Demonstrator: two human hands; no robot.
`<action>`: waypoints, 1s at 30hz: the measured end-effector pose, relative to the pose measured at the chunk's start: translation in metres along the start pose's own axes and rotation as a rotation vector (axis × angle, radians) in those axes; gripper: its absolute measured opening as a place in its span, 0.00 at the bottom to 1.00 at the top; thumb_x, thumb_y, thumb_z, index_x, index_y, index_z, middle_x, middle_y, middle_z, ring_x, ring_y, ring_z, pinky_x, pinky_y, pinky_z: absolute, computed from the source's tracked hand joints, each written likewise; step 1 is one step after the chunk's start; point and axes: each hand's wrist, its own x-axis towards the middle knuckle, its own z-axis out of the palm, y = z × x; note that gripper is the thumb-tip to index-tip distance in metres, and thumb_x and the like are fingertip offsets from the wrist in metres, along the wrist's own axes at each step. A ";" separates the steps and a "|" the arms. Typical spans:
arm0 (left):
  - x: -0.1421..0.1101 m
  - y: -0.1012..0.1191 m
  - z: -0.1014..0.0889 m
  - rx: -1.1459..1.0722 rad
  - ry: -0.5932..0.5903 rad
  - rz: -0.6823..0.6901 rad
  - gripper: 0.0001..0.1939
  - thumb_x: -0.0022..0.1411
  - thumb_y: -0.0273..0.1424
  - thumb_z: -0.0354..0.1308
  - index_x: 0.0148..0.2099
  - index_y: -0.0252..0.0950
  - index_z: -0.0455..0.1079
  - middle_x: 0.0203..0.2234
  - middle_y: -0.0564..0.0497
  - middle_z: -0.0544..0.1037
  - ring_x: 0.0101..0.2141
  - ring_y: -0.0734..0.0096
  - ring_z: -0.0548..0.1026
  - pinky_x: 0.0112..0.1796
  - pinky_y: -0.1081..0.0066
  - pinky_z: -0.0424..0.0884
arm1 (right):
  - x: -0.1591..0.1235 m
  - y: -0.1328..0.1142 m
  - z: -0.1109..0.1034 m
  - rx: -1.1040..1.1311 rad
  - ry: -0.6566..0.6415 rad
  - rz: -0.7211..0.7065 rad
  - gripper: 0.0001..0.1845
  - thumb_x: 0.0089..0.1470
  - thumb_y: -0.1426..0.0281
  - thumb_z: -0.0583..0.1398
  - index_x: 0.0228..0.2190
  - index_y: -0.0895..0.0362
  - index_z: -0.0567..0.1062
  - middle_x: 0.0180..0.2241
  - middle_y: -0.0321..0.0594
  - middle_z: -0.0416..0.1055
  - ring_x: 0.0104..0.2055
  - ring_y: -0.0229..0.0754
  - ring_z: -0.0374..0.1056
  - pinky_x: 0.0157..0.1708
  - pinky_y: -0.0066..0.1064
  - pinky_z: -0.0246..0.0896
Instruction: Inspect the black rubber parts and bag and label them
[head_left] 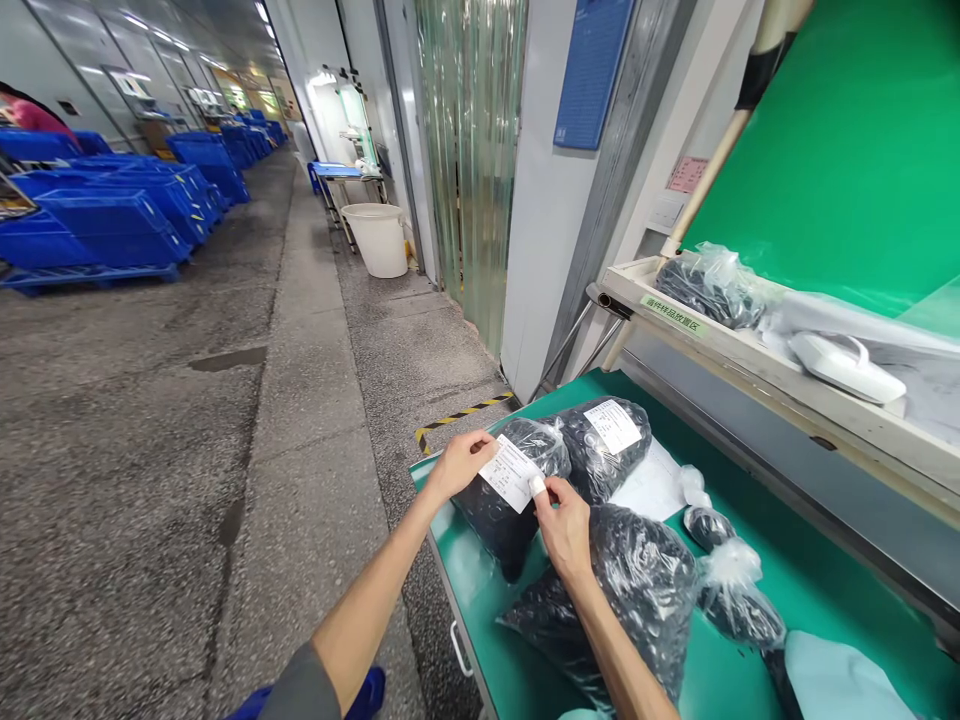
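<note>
A white printed label (510, 474) lies across a clear plastic bag of black parts (495, 525) at the table's left edge. My left hand (461, 463) pinches the label's upper left corner, fingers closed. At the label's right edge my right hand (564, 522) is closed too, thumb and forefinger at its corner; something small and white covers one fingertip. Just behind, a second bag of black parts (600, 470) carries its own label (613, 426). Under my right forearm sits a larger unlabelled bag of black parts (645, 570).
Small tied bags (739, 605) and a paper sheet (652, 482) lie on the green tabletop (832, 590). Above runs a shelf (750, 370) holding a white device (847, 368). Left are a walkway, a white bin (377, 240) and blue crates (112, 225); a person is far left.
</note>
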 end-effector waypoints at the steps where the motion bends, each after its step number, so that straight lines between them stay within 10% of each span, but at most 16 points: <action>1: 0.000 0.001 0.000 0.015 0.006 0.004 0.13 0.58 0.39 0.52 0.31 0.35 0.72 0.21 0.56 0.71 0.25 0.72 0.67 0.26 0.74 0.60 | 0.000 0.000 0.000 -0.008 0.004 -0.004 0.23 0.56 0.54 0.51 0.20 0.57 0.69 0.22 0.36 0.65 0.25 0.38 0.61 0.29 0.28 0.54; 9: 0.000 -0.004 -0.001 0.134 0.118 0.025 0.09 0.57 0.37 0.55 0.35 0.38 0.72 0.25 0.54 0.74 0.28 0.70 0.71 0.32 0.71 0.66 | -0.001 0.004 0.000 -0.032 0.002 -0.009 0.23 0.56 0.53 0.51 0.20 0.56 0.69 0.21 0.35 0.64 0.25 0.38 0.58 0.29 0.29 0.53; 14: 0.001 -0.008 -0.008 0.153 0.250 0.023 0.20 0.64 0.39 0.46 0.53 0.35 0.66 0.48 0.43 0.73 0.48 0.63 0.71 0.48 0.64 0.67 | -0.002 0.006 0.000 -0.029 -0.011 -0.011 0.24 0.56 0.53 0.50 0.20 0.56 0.68 0.21 0.35 0.64 0.24 0.38 0.58 0.28 0.29 0.52; 20: -0.002 0.022 -0.009 0.148 0.271 0.079 0.27 0.68 0.43 0.38 0.63 0.36 0.56 0.63 0.43 0.59 0.63 0.65 0.54 0.61 0.60 0.49 | -0.001 0.003 -0.001 -0.039 -0.003 -0.029 0.24 0.56 0.53 0.50 0.21 0.57 0.69 0.21 0.36 0.64 0.25 0.39 0.59 0.29 0.29 0.53; 30: -0.010 0.064 0.009 0.301 0.360 0.277 0.27 0.69 0.42 0.36 0.65 0.36 0.52 0.62 0.41 0.60 0.63 0.62 0.55 0.60 0.54 0.54 | 0.000 0.004 0.001 -0.074 0.026 -0.078 0.20 0.58 0.61 0.50 0.21 0.56 0.70 0.22 0.34 0.64 0.25 0.38 0.59 0.28 0.28 0.51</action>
